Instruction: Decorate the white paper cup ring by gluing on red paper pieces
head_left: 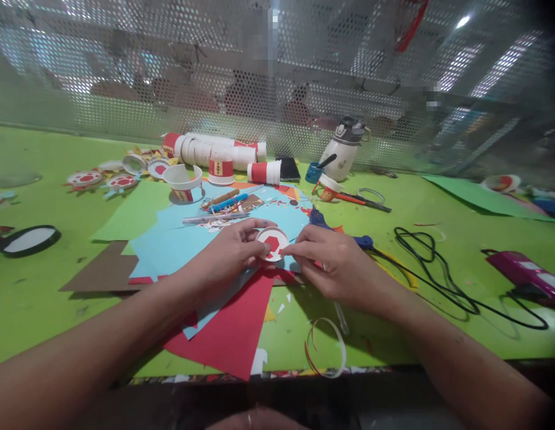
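Observation:
A round white paper cup base (282,237) with a red paper hexagon (272,245) on its face is pinched at its left rim by my left hand (235,248). Smaller red pieces lie around the hexagon. My right hand (324,257) is closed, thumb and forefinger pressed together at the right rim; whatever they pinch is too small to tell. Beneath both hands lie light blue paper (156,239) and a red sheet (227,328). Partly behind my right hand is a blue glue gun (319,218), its trigger area hidden.
Finished paper-cup turtles (84,178) lie at the left, near stacked paper cups (214,149) and a cut cup (183,182). Pens (227,203) lie beyond my hands. A bottle (342,152) stands at the back. A black cable (442,286) loops rightward near a purple device (526,275).

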Demonstrator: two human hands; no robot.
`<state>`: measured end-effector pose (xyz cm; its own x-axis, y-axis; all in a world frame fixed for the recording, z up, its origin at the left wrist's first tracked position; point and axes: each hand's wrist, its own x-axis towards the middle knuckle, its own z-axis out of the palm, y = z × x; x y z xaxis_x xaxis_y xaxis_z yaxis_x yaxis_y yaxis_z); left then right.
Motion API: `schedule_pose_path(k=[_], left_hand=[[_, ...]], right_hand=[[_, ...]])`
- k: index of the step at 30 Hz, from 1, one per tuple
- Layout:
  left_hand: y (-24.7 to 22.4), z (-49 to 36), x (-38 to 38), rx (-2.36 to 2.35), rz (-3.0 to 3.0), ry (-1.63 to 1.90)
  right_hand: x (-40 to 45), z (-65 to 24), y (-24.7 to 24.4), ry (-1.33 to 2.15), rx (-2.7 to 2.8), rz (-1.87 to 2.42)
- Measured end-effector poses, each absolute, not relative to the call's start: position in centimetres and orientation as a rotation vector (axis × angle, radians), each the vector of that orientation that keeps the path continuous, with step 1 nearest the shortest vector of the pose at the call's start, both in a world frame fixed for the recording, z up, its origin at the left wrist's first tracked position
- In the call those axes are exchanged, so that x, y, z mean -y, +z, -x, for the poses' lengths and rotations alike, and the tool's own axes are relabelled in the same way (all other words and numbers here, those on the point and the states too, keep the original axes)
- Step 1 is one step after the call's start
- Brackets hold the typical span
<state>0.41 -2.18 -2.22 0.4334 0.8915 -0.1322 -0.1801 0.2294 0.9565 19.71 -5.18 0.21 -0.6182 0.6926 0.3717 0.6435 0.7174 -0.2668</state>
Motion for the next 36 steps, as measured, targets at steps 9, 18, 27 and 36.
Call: schedule_pose_path(k=[9, 18, 27, 36], left_hand=[[-2.3, -0.4, 2.0, -0.786, -1.060, 0.883], [-2.6, -0.4, 1.9, -0.741, -1.040, 0.897], [-2.4, -0.4, 1.8, -0.794, -1.086, 0.866], [-2.1, -0.2, 1.8, -0.796, -1.106, 0.874]], right_hand=[[4.9, -19.8, -0.5, 0.086, 2.375, 0.979], [5.0, -19.5, -0.8, 0.109, 2.474, 1.054], [4.9, -19.6, -0.2, 0.060, 2.304, 0.984], [2.9, -20.2, -1.1, 0.246, 2.000, 1.230]])
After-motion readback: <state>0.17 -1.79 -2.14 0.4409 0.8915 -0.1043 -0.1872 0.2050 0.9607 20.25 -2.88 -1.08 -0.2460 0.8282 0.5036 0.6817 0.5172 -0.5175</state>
